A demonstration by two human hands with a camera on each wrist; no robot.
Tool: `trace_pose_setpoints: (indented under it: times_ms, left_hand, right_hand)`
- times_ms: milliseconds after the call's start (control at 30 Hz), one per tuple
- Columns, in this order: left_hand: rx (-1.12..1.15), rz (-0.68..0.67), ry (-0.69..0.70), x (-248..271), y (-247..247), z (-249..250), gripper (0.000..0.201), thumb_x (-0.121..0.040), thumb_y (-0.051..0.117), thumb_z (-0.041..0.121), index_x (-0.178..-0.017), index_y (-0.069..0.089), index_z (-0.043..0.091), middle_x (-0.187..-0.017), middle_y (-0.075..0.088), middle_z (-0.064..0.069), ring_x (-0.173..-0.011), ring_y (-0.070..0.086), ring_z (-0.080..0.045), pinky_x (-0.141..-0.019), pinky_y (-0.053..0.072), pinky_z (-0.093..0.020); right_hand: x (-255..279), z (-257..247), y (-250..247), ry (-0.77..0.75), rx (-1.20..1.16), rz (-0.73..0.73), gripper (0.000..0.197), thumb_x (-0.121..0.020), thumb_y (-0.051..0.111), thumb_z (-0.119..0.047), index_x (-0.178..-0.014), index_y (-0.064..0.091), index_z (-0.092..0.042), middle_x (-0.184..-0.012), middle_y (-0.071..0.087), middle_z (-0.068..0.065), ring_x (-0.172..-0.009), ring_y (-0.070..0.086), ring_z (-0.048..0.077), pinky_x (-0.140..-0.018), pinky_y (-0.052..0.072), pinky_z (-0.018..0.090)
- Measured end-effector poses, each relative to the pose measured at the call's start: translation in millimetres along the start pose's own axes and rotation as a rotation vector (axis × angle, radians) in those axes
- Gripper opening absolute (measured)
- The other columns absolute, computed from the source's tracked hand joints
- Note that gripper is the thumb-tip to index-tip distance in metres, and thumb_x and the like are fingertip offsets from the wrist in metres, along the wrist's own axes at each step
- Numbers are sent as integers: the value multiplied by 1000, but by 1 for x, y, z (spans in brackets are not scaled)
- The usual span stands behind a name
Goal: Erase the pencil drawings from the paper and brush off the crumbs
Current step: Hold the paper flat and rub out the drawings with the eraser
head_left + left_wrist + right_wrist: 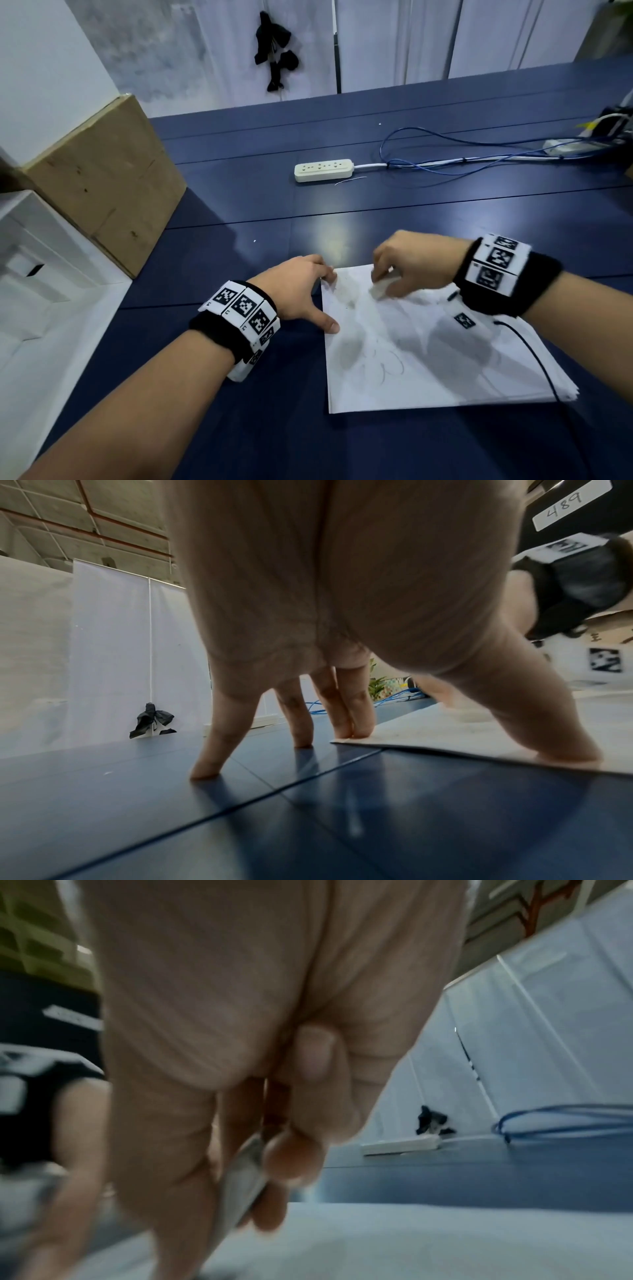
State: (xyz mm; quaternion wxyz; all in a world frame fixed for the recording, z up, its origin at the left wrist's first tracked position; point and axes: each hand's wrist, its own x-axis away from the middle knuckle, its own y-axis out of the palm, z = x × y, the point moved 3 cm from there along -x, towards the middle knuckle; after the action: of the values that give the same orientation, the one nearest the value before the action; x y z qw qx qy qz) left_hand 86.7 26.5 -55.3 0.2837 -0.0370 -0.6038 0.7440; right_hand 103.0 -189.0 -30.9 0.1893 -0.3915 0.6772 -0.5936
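A white sheet of paper (428, 363) lies on the dark blue table (274, 428), on top of a thin stack. Faint pencil loops (390, 368) show near its middle. My left hand (301, 291) is spread flat, its thumb and two fingertips pressing the paper's left edge (445, 739) while the other fingers (212, 750) rest on the table. My right hand (407, 265) pinches a white eraser (380, 291) and holds it against the paper's far left part. The eraser (240, 1185) shows blurred between thumb and fingers in the right wrist view.
A cream power strip (323, 169) with white and blue cables (445, 154) lies farther back. A cardboard box (102, 181) and white boxes (37, 260) stand at the left. A black cable (534, 353) from my right wristband crosses the paper's right side.
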Motion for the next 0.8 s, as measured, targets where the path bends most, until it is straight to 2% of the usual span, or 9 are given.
trace_pose_setpoints:
  times_ms: [100, 233, 333, 400, 500, 567, 633, 700, 800]
  left_hand:
    - [-2, -5, -2, 0, 0, 1, 101, -52, 82, 70, -136, 53, 22, -121, 47, 16, -116, 50, -10, -100, 46, -36]
    - [-5, -6, 4, 0, -1, 1, 99, -51, 81, 73, -132, 55, 23, -118, 48, 15, -112, 52, -10, -99, 47, -36]
    - [-4, -4, 4, 0, 0, 0, 101, -51, 80, 73, -133, 54, 22, -119, 48, 15, -113, 52, -11, -100, 47, -36]
    - [0, -3, 3, 0, 0, 0, 97, -52, 82, 71, -132, 56, 22, -119, 48, 13, -113, 52, -11, -100, 46, -36]
    - [-1, 2, 9, 0, 0, 1, 99, -53, 83, 69, -134, 55, 20, -119, 48, 13, -114, 52, -11, -101, 45, -35]
    - [4, 2, 11, 0, 0, 1, 95, -53, 83, 69, -131, 56, 22, -118, 49, 13, -112, 52, -11, -100, 46, -35]
    - [4, 3, 12, 0, -1, 2, 95, -53, 83, 70, -131, 57, 23, -119, 49, 13, -112, 53, -11, -100, 46, -35]
    - [1, 3, 13, 1, 0, 2, 99, -52, 82, 70, -133, 55, 21, -121, 49, 13, -113, 52, -10, -101, 45, -35]
    - [9, 4, 4, 1, 0, 2, 97, -53, 83, 69, -132, 56, 21, -120, 49, 13, -114, 52, -11, -101, 46, -35]
  right_hand:
    - [12, -13, 8, -30, -71, -141, 36, -73, 64, -52, -95, 74, -25, -88, 66, -4, -74, 57, 12, -69, 48, 28]
    - [-14, 13, -7, 99, 59, 43, 40, -74, 52, -52, -89, 73, -22, -79, 67, 1, -75, 60, 23, -70, 53, 39]
    - [-16, 22, -7, 132, 101, 68, 29, -79, 59, -46, -87, 73, -22, -79, 64, -2, -72, 56, 21, -69, 52, 41]
    - [-4, 10, -3, 44, 69, 9, 32, -77, 59, -48, -90, 74, -23, -82, 62, -4, -73, 54, 18, -69, 50, 35]
    - [10, -6, 6, -6, -17, -157, 46, -71, 53, -64, -93, 73, -28, -84, 63, -6, -75, 57, 12, -69, 48, 30]
    - [0, -1, 2, 23, 26, -105, 41, -72, 56, -58, -92, 73, -27, -84, 66, -4, -77, 60, 17, -70, 51, 33]
    - [-14, 12, -6, 91, 89, 20, 29, -77, 58, -46, -83, 71, -22, -78, 66, 1, -74, 59, 24, -68, 53, 39]
    - [-18, 22, -8, 150, 83, 85, 23, -79, 61, -41, -78, 70, -20, -73, 63, 3, -70, 57, 24, -65, 53, 43]
    - [-3, 11, -1, 72, 64, 40, 22, -77, 65, -38, -88, 73, -21, -82, 63, -3, -74, 55, 18, -70, 51, 36]
